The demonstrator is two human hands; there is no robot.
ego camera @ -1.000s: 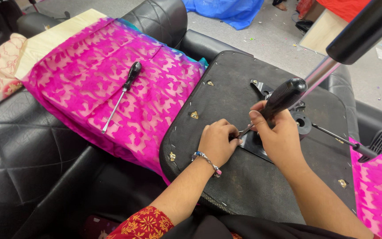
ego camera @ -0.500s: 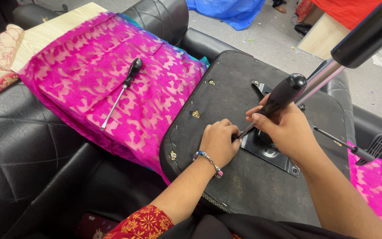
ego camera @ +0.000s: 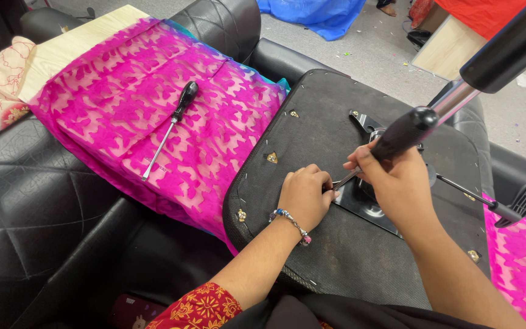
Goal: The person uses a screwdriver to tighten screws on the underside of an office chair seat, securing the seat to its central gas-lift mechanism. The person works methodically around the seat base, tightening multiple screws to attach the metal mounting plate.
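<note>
Currently right hand (ego camera: 400,183) grips a black-handled screwdriver (ego camera: 397,137) on the chair base's metal plate (ego camera: 360,204), left hand (ego camera: 304,196) pinching its tip at 9 o'clock.

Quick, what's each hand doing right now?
Left hand: closed, fingers pinched at the screwdriver's tip on the metal plate.
Right hand: closed around the screwdriver.

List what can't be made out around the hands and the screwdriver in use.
- Head view: screwdriver tip and screw, hidden behind left hand.
- Mounting plate mostly covered by right hand.
- Chrome column cut off by the top edge.
</note>
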